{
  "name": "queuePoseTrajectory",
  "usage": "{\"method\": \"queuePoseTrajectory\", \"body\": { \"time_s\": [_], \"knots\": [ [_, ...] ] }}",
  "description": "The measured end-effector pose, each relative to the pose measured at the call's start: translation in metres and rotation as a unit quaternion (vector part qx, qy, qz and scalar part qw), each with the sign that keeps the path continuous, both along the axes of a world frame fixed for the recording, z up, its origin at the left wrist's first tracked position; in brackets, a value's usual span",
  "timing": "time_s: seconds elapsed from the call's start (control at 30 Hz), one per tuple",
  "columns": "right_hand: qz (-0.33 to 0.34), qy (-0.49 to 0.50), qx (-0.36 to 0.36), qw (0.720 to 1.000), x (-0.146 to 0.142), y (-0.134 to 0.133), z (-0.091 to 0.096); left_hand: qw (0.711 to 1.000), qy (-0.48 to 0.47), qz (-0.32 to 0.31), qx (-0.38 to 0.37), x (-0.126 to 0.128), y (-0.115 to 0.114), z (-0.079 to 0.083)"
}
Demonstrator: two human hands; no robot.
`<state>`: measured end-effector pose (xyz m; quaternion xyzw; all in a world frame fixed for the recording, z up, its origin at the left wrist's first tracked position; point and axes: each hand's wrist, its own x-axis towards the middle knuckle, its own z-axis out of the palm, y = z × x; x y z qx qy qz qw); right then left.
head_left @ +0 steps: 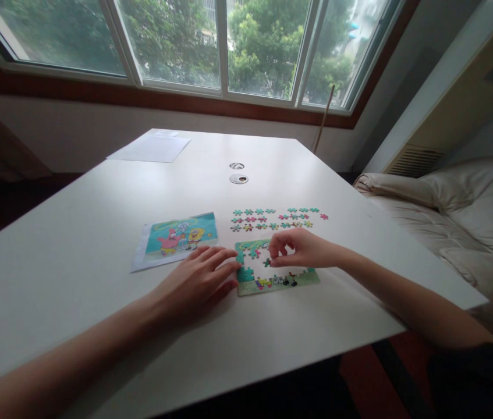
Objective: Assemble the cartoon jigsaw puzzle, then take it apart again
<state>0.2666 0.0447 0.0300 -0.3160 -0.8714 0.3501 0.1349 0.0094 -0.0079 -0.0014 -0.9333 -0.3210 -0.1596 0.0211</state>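
Observation:
A partly filled jigsaw tray lies on the white table in front of me. My left hand rests flat on the table with its fingers stretched out, the fingertips touching the tray's left edge. Over the tray's middle, my right hand is curled in a pinch, thumb and forefinger closed on a small puzzle piece. Several loose puzzle pieces lie in rows just beyond the tray. A cartoon reference picture lies to the left of the tray.
A white sheet of paper lies at the table's far left. Two round cable-hole covers sit in the tabletop's middle. A cream sofa stands to the right. A thin stick leans under the window.

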Motion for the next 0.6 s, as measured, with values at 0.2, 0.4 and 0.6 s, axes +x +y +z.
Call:
{"method": "queuePoseTrajectory", "body": {
  "time_s": [0.2, 0.4, 0.6],
  "knots": [
    [-0.081, 0.049, 0.029, 0.995, -0.028, -0.004, -0.009, 1.000, 0.001, -0.007, 0.003, 0.001, -0.001, 0.003],
    [-0.085, 0.057, 0.028, 0.994, -0.035, -0.005, -0.024, 1.000, -0.001, -0.014, 0.005, -0.001, 0.000, 0.001],
    [-0.082, 0.049, 0.057, 0.994, -0.036, -0.006, -0.028, 1.000, -0.004, -0.018, 0.012, 0.000, 0.000, 0.002]
  ]
}}
